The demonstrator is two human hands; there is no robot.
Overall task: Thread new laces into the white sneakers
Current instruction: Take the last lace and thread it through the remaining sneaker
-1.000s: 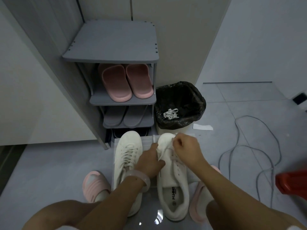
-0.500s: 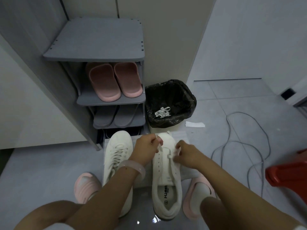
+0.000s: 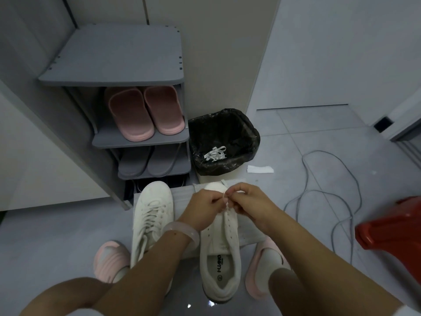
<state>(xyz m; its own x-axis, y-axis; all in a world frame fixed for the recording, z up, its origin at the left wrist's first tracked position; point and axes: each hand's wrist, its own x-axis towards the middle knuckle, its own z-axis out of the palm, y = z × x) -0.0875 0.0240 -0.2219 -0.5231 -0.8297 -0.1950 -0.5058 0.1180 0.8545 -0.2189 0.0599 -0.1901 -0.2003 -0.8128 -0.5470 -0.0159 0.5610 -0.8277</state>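
Pinching a white lace (image 3: 224,197) between them, both hands' fingers (image 3: 230,202) meet over the unlaced sneaker's (image 3: 222,254) toe.

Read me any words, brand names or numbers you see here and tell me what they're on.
"HUANQ" or similar, blurred, last letters uncertain: insole of the right white sneaker.
Round mark below it on the insole: too small to read.
Nothing else carries readable text.
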